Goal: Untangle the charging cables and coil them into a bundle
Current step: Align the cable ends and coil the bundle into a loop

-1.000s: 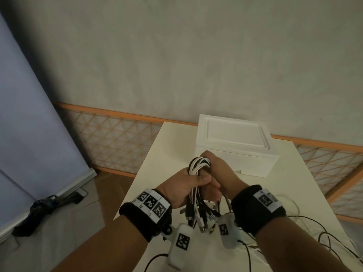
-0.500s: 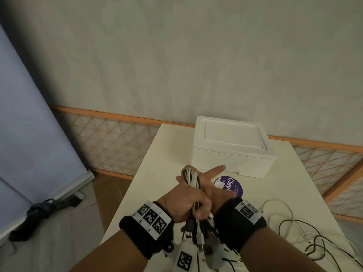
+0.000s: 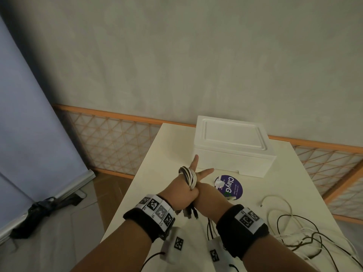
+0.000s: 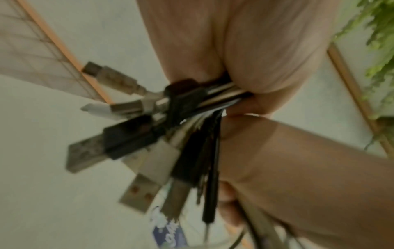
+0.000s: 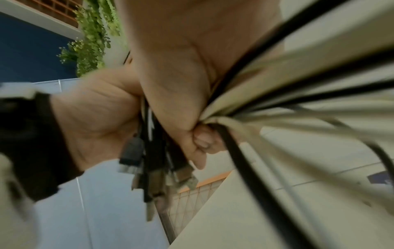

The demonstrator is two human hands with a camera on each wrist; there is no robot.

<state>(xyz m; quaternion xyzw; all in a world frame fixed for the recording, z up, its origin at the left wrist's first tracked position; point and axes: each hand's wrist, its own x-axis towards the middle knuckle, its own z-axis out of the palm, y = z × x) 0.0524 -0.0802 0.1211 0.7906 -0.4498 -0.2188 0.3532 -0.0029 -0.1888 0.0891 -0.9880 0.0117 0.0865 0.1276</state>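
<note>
**Cables gripped above the table**

The left hand (image 3: 182, 193) held the bundle of black and white charging cables (image 3: 188, 176) above the cream table (image 3: 157, 173), its fingers curled tight round it. From overhead, the right hand (image 3: 204, 191) pressed alongside, two fingers (image 3: 194, 161) stretched toward the white foam box (image 3: 233, 148). Only the wrist views showed the USB plugs (image 4: 119, 143) dangling below and the right hand's lower fingers (image 5: 202, 143) pinching loose strands.

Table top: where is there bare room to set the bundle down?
Bare room on the table lies left of the white box, along the left edge beyond the hands. Between the box and the loose cables, the purple sticker lies flat. The right near corner is crowded.
</note>
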